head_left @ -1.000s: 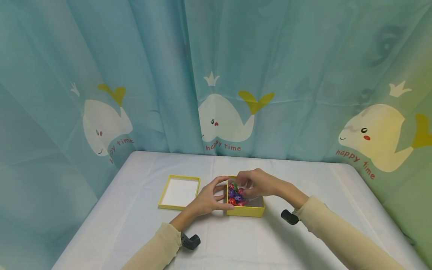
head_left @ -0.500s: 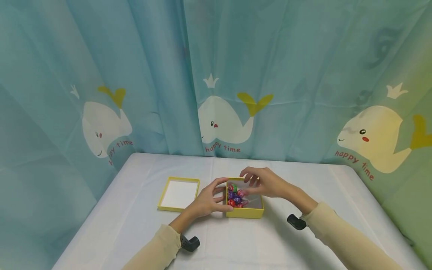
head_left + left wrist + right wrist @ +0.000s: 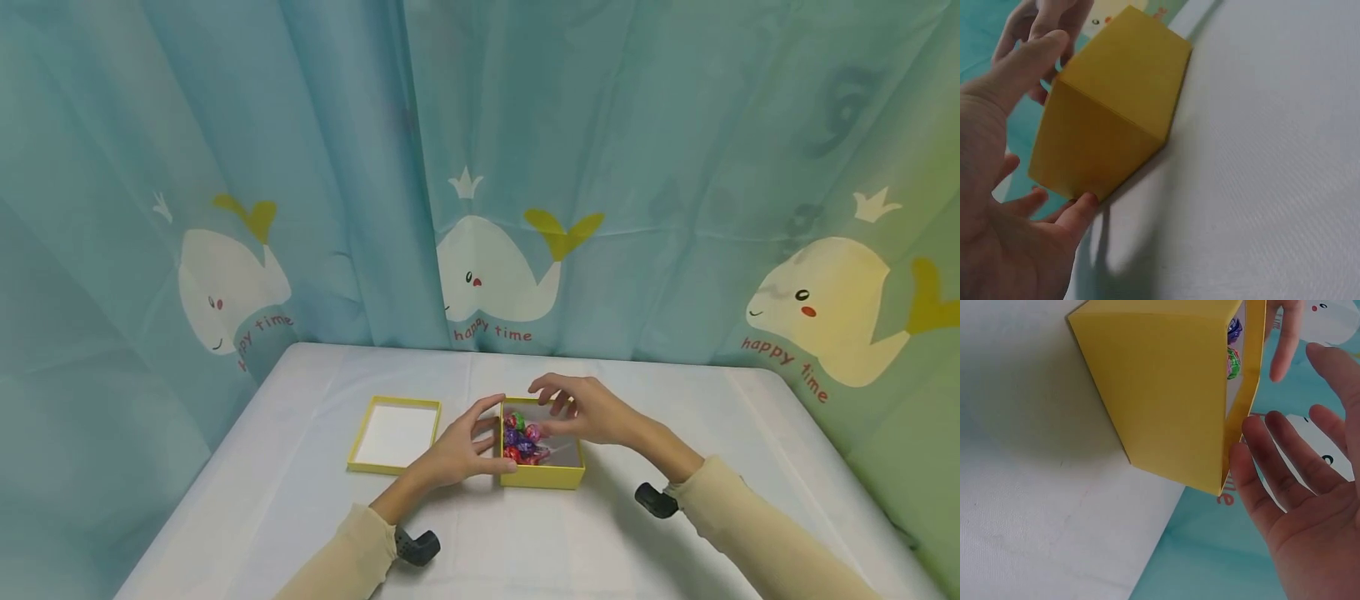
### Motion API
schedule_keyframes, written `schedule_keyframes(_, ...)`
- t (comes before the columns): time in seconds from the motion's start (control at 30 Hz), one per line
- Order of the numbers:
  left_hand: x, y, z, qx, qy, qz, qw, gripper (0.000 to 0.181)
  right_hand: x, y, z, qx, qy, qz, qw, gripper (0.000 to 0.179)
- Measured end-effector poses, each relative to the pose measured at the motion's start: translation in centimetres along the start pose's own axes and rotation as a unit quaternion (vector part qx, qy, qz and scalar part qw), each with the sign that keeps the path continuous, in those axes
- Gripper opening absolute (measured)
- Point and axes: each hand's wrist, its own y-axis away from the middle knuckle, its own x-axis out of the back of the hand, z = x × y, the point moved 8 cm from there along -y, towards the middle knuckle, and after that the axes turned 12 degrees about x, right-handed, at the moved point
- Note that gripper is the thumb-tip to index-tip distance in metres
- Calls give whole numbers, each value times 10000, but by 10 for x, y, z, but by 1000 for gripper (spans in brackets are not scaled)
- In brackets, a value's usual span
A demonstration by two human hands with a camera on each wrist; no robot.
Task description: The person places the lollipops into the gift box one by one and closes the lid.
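An open yellow box (image 3: 543, 477) stands on the table. Several lollipops (image 3: 524, 442) in purple, red, green and pink wrappers lie inside, gathered at its left. My left hand (image 3: 452, 450) grips the box's left side, thumb at the front rim and fingers toward the back corner. In the left wrist view, fingertips meet the edge of the box's yellow wall (image 3: 1094, 140). My right hand (image 3: 596, 411) hovers at the box's right part with its fingers loosely bent and apart, holding nothing. In the right wrist view, a green-wrapped lollipop (image 3: 1233, 363) shows past the rim.
A shallow yellow-rimmed lid (image 3: 393, 435) with a white inside lies left of the box, behind my left forearm. White cloth covers the table (image 3: 480, 542). A blue-green whale-print curtain (image 3: 360, 167) hangs along the table's back and sides.
My right hand has drawn up and away from the lollipops, its fingers spreading. The left hand keeps its place on the box, and the lollipops stay inside.
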Motion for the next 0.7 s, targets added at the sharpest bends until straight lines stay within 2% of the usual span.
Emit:
schedule_keyframes(0.17, 7, 7, 11, -118, 74, 84, 9999, 96, 1, -1, -3, -4, -60, 91, 9999, 46)
schedule_keyframes(0.37, 23, 21, 23, -268, 206, 280, 9990, 91, 1, -3, -7, -118, -283, 188, 9994, 49)
schedule_keyframes(0.7, 70, 56, 34, -549, 77, 746, 9957, 91, -9, -14, -18, -81, -715, 238, 9971, 51)
